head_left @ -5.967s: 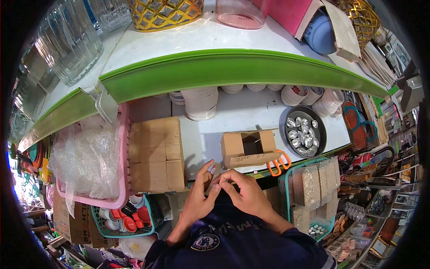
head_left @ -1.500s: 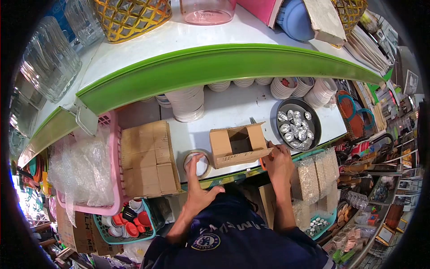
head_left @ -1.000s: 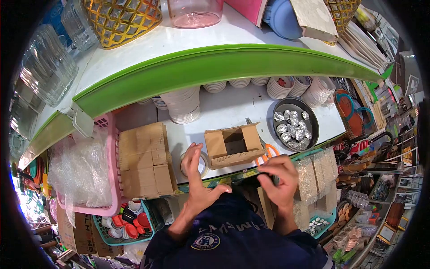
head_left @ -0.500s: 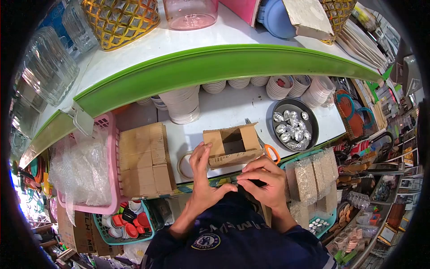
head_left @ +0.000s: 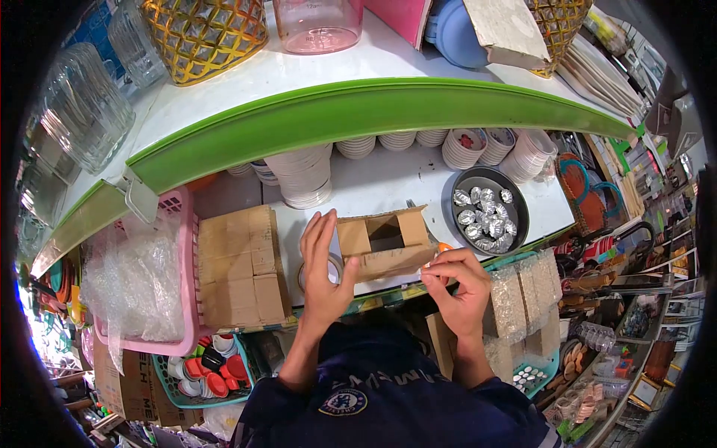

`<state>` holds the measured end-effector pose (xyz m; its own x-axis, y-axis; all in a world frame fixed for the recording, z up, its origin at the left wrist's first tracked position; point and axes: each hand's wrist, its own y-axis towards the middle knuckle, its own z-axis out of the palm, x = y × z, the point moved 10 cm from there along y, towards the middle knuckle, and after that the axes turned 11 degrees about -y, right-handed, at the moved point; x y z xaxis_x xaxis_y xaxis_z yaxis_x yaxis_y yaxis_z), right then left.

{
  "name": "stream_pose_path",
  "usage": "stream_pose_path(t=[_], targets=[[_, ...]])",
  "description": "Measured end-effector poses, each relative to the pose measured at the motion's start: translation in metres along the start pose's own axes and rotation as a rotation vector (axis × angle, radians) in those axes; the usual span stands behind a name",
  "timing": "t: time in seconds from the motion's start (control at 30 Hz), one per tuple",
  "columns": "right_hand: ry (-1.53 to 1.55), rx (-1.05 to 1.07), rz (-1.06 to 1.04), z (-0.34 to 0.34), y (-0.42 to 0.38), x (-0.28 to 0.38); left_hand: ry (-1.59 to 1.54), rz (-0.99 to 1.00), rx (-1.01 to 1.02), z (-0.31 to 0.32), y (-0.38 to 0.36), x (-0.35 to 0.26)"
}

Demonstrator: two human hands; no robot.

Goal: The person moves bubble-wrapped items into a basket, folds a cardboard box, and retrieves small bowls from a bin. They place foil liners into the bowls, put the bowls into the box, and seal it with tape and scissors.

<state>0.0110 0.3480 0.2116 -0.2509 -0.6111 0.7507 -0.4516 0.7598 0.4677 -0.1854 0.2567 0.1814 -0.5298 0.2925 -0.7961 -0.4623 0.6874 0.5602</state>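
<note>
We wear a dark navy shirt (head_left: 426, 418), deepening almost to black in its folds. On its front sits a round badge (head_left: 344, 402), blue with a pale outer ring and small lettering around the rim. Above the badge and to its right, pale block letters (head_left: 409, 369) cross the cloth, partly broken by creases. Our left sleeve (head_left: 267, 403), left of the badge, and our right sleeve (head_left: 485, 393), well to its right, match the navy. A pale stripe (head_left: 551, 437) shows far right of the badge and lower. Our left hand (head_left: 323, 280) and right hand (head_left: 457, 287) are bare.
</note>
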Motion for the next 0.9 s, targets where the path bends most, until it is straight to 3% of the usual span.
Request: stream_pose_path(t=[0.1, 0.9], targets=[[0.011, 0.007, 0.020, 0.001, 0.002, -0.003, -0.138, -0.102, -0.054, -0.002, -0.002, 0.019], [-0.030, 0.048, 0.006, 0.014, 0.005, -0.004, -0.021, -0.034, -0.067, -0.003, -0.007, 0.017]])
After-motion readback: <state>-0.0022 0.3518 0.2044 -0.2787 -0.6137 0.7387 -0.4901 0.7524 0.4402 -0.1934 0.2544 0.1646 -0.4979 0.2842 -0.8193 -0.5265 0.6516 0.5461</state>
